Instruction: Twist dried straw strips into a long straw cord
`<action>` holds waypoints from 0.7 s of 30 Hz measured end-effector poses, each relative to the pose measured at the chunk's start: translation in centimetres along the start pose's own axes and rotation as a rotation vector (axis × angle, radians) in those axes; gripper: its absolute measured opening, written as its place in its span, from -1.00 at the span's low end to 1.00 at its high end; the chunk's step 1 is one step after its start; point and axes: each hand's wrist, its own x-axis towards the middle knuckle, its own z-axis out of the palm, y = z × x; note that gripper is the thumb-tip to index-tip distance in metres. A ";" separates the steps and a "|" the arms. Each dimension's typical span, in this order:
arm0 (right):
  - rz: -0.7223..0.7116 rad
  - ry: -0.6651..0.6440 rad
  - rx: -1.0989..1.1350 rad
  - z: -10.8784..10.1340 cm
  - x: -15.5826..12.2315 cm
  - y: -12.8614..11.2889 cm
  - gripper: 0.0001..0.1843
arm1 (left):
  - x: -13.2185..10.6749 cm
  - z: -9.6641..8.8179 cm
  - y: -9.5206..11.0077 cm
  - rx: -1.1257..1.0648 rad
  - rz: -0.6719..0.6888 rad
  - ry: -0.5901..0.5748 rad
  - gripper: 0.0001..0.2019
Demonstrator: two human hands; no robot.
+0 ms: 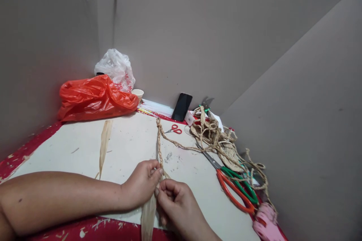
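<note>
In the head view, the braid [159,147] runs lengthwise from the closer left hand [143,183], which pinches its near end, toward the table's [130,143] far edge, while the right hand [179,201] pinches a pale strip [148,216] trailing toward the near edge.

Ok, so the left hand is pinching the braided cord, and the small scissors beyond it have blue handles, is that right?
Not quite: the small scissors have red handles, not blue, as the head view shows. The left hand is pinching the braided cord, and the scissors do lie beyond it.
</note>
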 end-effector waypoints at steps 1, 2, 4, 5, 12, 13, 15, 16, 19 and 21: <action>-0.012 0.008 -0.017 0.1 0.0 0.0 -0.71 | 0.0 0.0 -0.1 0.000 0.002 0.002 -0.78; -0.037 0.026 -0.048 0.1 -0.1 0.0 -0.72 | 0.0 0.1 -0.1 -0.003 0.006 0.001 -0.78; -0.124 0.078 -0.147 0.2 -0.2 -0.1 -0.72 | -0.1 0.1 -0.1 -0.014 0.012 -0.006 -0.78; -0.172 0.105 -0.203 0.3 -0.3 -0.2 -0.72 | -0.1 0.2 -0.1 -0.019 0.013 -0.011 -0.79; -0.293 0.210 -0.425 0.2 -0.1 0.2 -0.76 | -0.2 0.1 0.8 -0.058 0.012 -0.018 -0.81; -0.297 0.226 -0.438 0.0 0.0 0.4 -0.76 | -0.2 0.0 0.8 -0.058 0.011 -0.008 -0.80; -0.293 0.260 -0.445 -0.6 0.1 0.5 -0.77 | -0.2 -0.1 0.9 -0.056 0.008 0.014 -0.79; -0.289 0.274 -0.431 -1.0 0.1 0.5 -0.76 | -0.2 -0.2 1.0 -0.055 0.006 0.023 -0.79; -0.295 0.266 -0.276 -2.0 -0.3 -0.3 -0.75 | -0.1 -0.3 1.0 -0.059 -0.011 0.043 -0.78; -0.330 0.247 -0.132 -2.2 -0.7 -1.4 -0.75 | 0.0 -0.3 0.9 -0.067 -0.030 0.046 -0.78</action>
